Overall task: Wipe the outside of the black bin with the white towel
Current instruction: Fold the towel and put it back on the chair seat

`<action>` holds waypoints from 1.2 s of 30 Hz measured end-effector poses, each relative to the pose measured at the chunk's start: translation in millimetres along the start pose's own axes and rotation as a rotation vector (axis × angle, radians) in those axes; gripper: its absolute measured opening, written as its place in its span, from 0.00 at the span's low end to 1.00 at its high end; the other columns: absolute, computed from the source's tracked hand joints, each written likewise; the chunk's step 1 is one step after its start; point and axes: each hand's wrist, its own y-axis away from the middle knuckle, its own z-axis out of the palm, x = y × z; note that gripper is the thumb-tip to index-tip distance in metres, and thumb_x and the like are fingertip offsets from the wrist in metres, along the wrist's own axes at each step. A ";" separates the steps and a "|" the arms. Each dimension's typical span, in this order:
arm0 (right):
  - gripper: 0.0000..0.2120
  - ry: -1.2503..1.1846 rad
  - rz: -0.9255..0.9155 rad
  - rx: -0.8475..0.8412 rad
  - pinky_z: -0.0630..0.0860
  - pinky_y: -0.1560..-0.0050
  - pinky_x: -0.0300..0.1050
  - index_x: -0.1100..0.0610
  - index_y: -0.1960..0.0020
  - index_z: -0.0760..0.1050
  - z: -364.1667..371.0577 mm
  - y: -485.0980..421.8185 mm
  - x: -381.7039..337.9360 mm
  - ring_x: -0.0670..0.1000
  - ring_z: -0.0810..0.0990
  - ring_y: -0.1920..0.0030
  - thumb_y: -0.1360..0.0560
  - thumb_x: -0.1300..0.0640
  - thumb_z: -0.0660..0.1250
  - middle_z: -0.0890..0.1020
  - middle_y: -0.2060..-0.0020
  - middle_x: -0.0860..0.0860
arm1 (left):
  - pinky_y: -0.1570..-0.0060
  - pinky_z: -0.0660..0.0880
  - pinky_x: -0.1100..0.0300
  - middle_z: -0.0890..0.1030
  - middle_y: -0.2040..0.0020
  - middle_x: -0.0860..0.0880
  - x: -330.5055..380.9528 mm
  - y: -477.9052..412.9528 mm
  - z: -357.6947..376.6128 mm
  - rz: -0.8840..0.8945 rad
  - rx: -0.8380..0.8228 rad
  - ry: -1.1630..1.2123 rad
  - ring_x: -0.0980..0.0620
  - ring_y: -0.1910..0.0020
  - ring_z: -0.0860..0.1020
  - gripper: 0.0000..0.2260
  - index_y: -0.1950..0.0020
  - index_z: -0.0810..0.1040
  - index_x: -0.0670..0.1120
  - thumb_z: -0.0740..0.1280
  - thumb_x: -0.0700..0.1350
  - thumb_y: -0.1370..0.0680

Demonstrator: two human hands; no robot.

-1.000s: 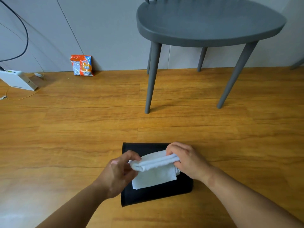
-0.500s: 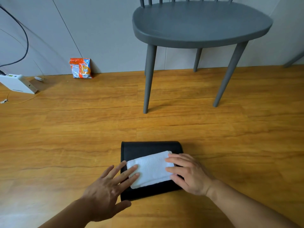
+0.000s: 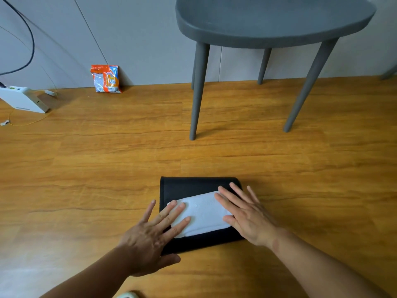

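Wood floor (image 3: 107,168) w/ grey chair (image 3: 268,22) behind; black bin (image 3: 193,186) lies on its side near front edge, white towel (image 3: 202,214) folded flat atop. Vs 0.5 s ago: left hand (image 3: 150,237) & right hand (image 3: 245,214) now spread wider, palms flat, pressing towel ends, gripping nothing.

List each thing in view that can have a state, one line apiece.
black bin: lying on its side on the floor.
white towel: folded, flat on the bin.
left hand: open, fingers on the towel.
right hand: open, flat on the towel.
snack packet: upright against the wall.
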 end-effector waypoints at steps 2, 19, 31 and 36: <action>0.30 -0.077 0.011 0.019 0.40 0.20 0.57 0.39 0.18 0.43 -6.6 0.3 -0.3 0.43 0.35 0.20 0.19 0.37 0.43 0.41 0.20 0.36 | 0.28 0.52 0.36 0.55 0.16 0.45 -0.5 2.2 -0.7 0.021 0.066 0.071 0.43 0.18 0.54 0.38 0.17 0.54 0.53 0.54 0.72 0.21; 0.16 -0.601 0.356 -0.049 0.70 0.63 0.46 0.44 0.55 0.65 -48.6 -19.2 -7.1 0.45 0.70 0.64 0.33 0.47 0.72 0.76 0.59 0.48 | 0.64 0.72 0.68 0.77 0.47 0.52 0.2 -47.2 -60.5 -0.701 -0.104 0.961 0.54 0.54 0.77 0.19 0.44 0.78 0.53 0.79 0.50 0.31; 0.12 -1.608 0.409 0.135 0.78 0.64 0.48 0.52 0.40 0.78 -107.4 -15.8 -7.9 0.53 0.83 0.55 0.22 0.60 0.68 0.83 0.52 0.56 | 0.47 0.83 0.47 0.83 0.37 0.38 -15.6 -47.9 -102.5 -0.559 0.146 2.186 0.36 0.41 0.83 0.25 0.30 0.75 0.39 0.74 0.37 0.27; 0.24 -1.703 0.337 0.118 0.81 0.51 0.55 0.51 0.35 0.77 -128.4 -17.0 8.8 0.60 0.83 0.42 0.31 0.58 0.75 0.83 0.41 0.60 | 0.42 0.82 0.45 0.81 0.34 0.36 -28.4 -56.4 -120.4 -0.507 0.173 2.208 0.35 0.40 0.82 0.26 0.29 0.74 0.38 0.73 0.37 0.27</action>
